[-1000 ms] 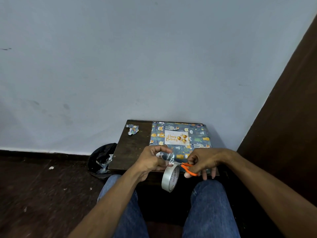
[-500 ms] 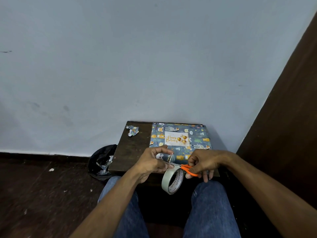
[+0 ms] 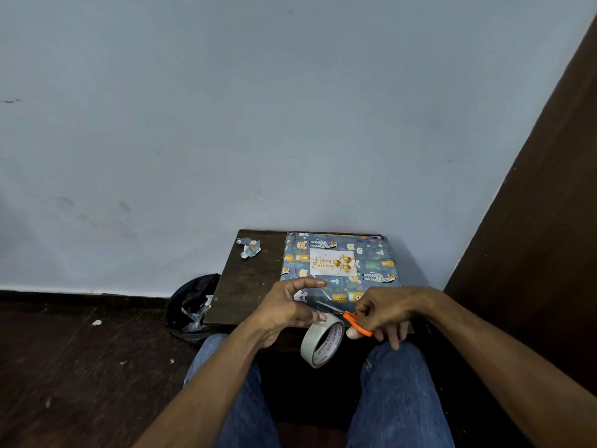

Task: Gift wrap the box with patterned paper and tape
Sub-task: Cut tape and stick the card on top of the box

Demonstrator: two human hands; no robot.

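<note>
1. A black bin bag (image 3: 193, 307) with paper scraps sits on the dark floor (image 3: 64, 367) at the left, beside the bench (image 3: 248, 286), likely there to catch offcuts.
2. A crumpled scrap (image 3: 248, 248) lies on the bench's far left corner, well apart from the work.
3. The left hand (image 3: 287, 310) pinches a clear strip of tape (image 3: 318, 294) between thumb and forefinger and holds it taut; the roll (image 3: 321, 344) hangs below its lower fingers, though I cannot tell just how it is held.
4. The box (image 3: 342, 266), already covered in patterned paper with a "Happy Birthday" card (image 3: 332, 261) on top, lies flat on the bench against the wall (image 3: 290, 124).
5. The right hand (image 3: 384, 313) grips orange scissors (image 3: 350, 320), their blades at the strip, seemingly to cut a piece off.
6. A dark wooden panel (image 3: 533, 221) closes the room on the right.
</note>
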